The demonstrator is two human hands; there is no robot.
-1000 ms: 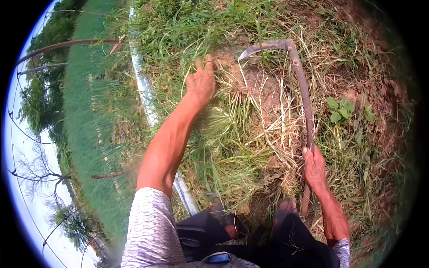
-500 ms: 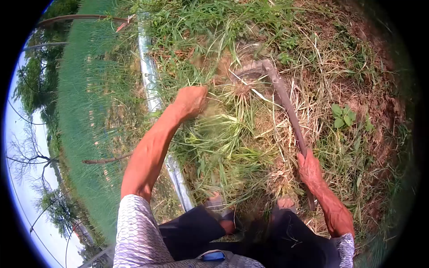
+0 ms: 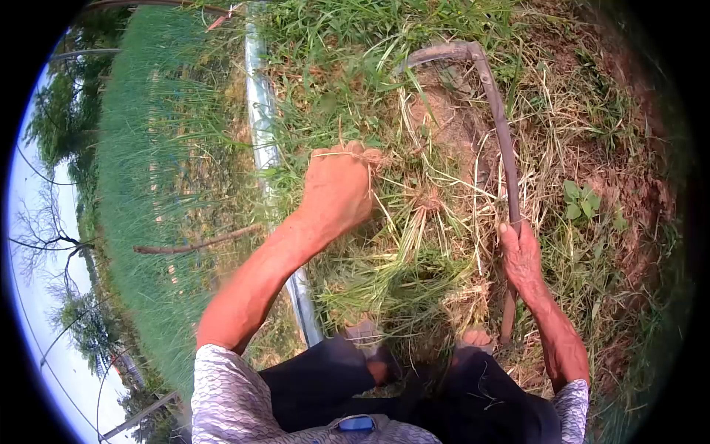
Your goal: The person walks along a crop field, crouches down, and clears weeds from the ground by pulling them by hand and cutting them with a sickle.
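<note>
My right hand (image 3: pixel 522 255) is wrapped round the long wooden handle of a sickle (image 3: pixel 497 122). The sickle's bent head (image 3: pixel 440 53) points left, just above the ground at the top middle. My left hand (image 3: pixel 339 185) is closed, its back towards me, over the weeds left of the sickle. Dry, root-like grass (image 3: pixel 372 157) sticks out from its fingers; the rest of what it grips is hidden. Between my hands lies a tuft of pulled grass (image 3: pixel 423 203), roots upward.
A pale pipe-like strip (image 3: pixel 260 122) runs along the left of the weeds. Beyond it grows a dense green crop (image 3: pixel 140 185), with a thin stick (image 3: pixel 192 246) reaching over it. My feet (image 3: pixel 473 339) stand at the bottom. Bare reddish soil (image 3: pixel 643 185) lies at the right.
The sickle has moved up and slightly right, its head leaving the grass tuft. My left hand has shifted right, with dry grass now showing at its fingers.
</note>
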